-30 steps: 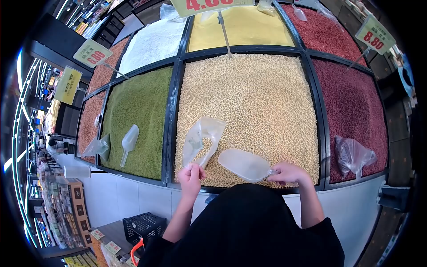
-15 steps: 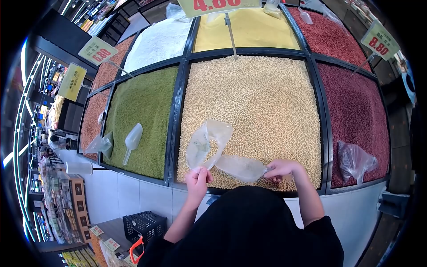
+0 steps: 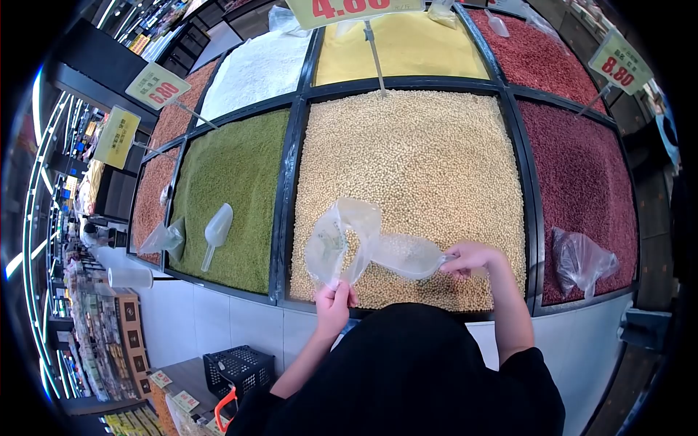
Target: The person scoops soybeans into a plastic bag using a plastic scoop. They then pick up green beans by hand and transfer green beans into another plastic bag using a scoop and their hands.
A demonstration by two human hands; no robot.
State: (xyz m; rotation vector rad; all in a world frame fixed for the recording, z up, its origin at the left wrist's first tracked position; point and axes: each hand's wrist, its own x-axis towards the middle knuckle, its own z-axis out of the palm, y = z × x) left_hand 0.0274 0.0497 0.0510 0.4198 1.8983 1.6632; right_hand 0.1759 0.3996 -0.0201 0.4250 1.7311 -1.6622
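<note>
Over pale beans (image 3: 407,152), the left hand (image 3: 335,301) is pinching a clear bag (image 3: 324,251) while the right hand (image 3: 470,259) is gripping a translucent scoop (image 3: 411,256) near it.

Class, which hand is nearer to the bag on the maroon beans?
Right. The right hand, gripping a scoop, is left of that bag; the left hand, holding a clear bag, is farther left.

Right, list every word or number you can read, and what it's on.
"6.80": left price sign, by the mung beans.
"8.80": right price sign, by the red beans.
"4.", other digits partly cut off: top price sign, by the soybeans.
Too small or blurred: these signs' smaller characters, the yellow sign, lower-left price tags, shelf packages.
</note>
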